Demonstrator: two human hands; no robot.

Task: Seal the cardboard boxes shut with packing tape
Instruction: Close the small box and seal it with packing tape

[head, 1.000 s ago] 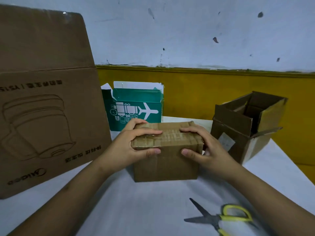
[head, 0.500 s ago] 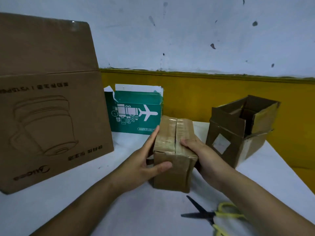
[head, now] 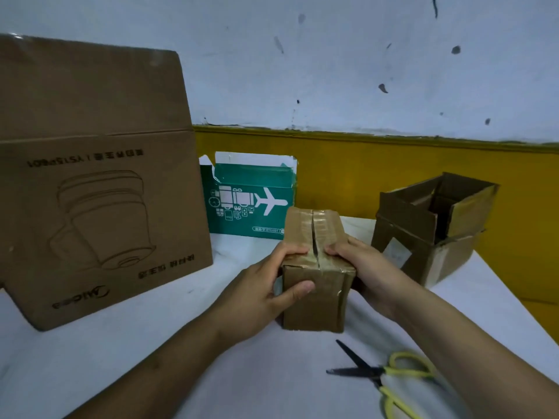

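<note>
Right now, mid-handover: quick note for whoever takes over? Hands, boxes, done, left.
Hands: left hand and right hand both grip the small brown box at table centre, fingers pressing its top flaps down.
Its top seam shows a dark slit, so it is not sealed.
The green box behind and the brown box to the right stand open; the large box on the left has a flap up.
Scissors lie near the right forearm. No tape roll in view.
Done: nothing visibly sealed. Left: tape all four.

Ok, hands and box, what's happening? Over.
Left hand, right hand both grip the small box. Top seam gaping, not sealed. Scissors near, not in the way.
</note>
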